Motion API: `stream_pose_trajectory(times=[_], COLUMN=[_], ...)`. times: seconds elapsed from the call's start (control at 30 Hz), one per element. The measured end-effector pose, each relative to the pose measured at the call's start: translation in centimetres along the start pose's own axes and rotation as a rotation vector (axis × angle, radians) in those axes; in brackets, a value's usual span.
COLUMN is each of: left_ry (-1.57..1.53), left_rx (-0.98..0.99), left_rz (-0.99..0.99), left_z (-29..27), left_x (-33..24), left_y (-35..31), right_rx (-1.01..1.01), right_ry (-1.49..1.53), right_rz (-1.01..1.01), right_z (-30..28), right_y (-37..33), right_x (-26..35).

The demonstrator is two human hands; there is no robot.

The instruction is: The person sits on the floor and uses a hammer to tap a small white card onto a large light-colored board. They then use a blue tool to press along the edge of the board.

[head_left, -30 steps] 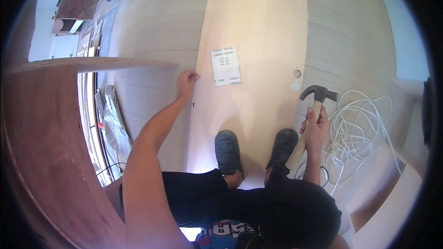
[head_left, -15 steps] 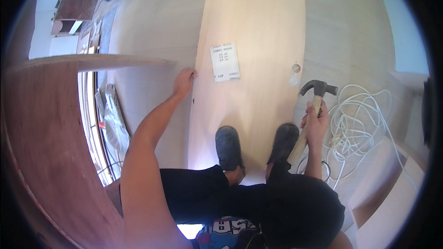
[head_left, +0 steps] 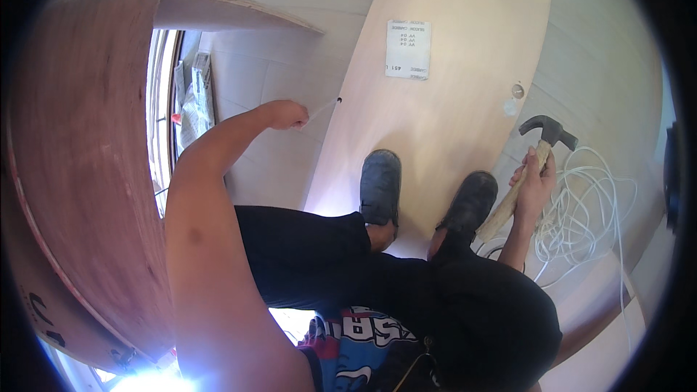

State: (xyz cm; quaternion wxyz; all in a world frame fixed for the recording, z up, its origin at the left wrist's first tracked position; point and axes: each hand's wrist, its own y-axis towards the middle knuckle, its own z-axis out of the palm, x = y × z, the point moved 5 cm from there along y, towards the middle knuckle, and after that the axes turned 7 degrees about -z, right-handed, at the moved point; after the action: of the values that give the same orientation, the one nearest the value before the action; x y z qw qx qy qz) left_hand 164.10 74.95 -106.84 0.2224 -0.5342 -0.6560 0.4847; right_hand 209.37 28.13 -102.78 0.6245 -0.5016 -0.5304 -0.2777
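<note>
A long pale wooden door-like panel (head_left: 450, 120) lies flat on the floor, and my shoes (head_left: 381, 187) rest on it. My left hand (head_left: 288, 115) is closed just off the panel's left edge. A thin, pale, see-through strip (head_left: 321, 109) runs from its fingers toward a small dark notch in that edge; its material is unclear. To the right of the panel, my right hand (head_left: 534, 190) is wrapped round the wooden handle of a claw hammer (head_left: 549, 133), whose dark head points up and away from me.
A printed sandpaper sheet (head_left: 408, 51) lies on the panel, left of a round hole (head_left: 518, 91). Tangled white cable (head_left: 581, 207) covers the floor at right. A reddish-brown wooden board structure (head_left: 91, 160) stands close at left, with a shelf edge (head_left: 247, 11) jutting out.
My left hand has left the panel's edge, moving left and nearer me, with the pale strip now stretched from it. My right hand still grips the hammer. The whole view has shifted.
</note>
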Motion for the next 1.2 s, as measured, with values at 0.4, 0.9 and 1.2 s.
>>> stream_pose_trajectory(times=[0.4, 0.9, 1.2], left_ry=[0.324, 0.106, 0.234], left_rx=[0.832, -0.867, -0.693], left_rz=[-0.948, -0.171, -0.182], left_z=[6.8, -25.6, -43.3], left_x=[13.1, -3.5, 0.1], left_y=[-7.0, 11.7, 15.6], right_rx=[-0.042, 0.006, -0.154], right_ry=[-0.056, -0.035, -0.132], right_rz=[0.007, 0.039, 0.087], right_z=[-0.3, 1.2, 1.5], right_y=[-0.2, 0.3, -1.6], right_x=[1.1, 1.0, 3.5])
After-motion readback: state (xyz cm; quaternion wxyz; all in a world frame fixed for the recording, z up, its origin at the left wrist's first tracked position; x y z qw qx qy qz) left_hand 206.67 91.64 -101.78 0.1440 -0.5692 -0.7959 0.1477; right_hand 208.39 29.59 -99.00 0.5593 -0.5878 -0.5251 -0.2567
